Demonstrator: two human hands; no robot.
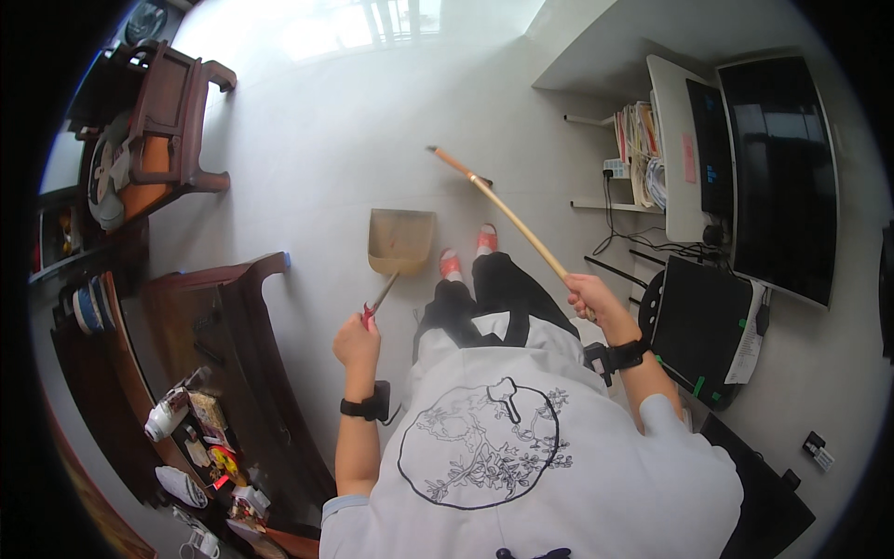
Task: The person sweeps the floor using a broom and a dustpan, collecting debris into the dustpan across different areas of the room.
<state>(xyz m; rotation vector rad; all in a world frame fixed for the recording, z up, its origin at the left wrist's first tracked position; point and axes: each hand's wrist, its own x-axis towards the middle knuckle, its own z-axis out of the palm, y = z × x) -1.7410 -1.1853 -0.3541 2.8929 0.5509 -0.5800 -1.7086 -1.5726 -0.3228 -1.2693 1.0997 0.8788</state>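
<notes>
My left hand point(357, 341) is closed around the red handle end of a long-handled dustpan point(401, 241). The dustpan's beige pan is near the floor, left of my feet, with a small reddish mark or bit inside. My right hand point(590, 297) grips the upper end of a broom's wooden stick point(520, 225), which slants away to the upper left. At its far end is an orange-brown section with a dark tip; the bristles are hardly seen. My feet in red slippers point(450, 264) stand between the two tools.
A dark wooden table point(230, 335) laden with household items lies at left, a wooden armchair point(164, 119) beyond it. On the right are a desk with a monitor point(779, 178), a shelf of papers point(635, 150), loose black cables point(628, 241) and a black chair point(705, 328).
</notes>
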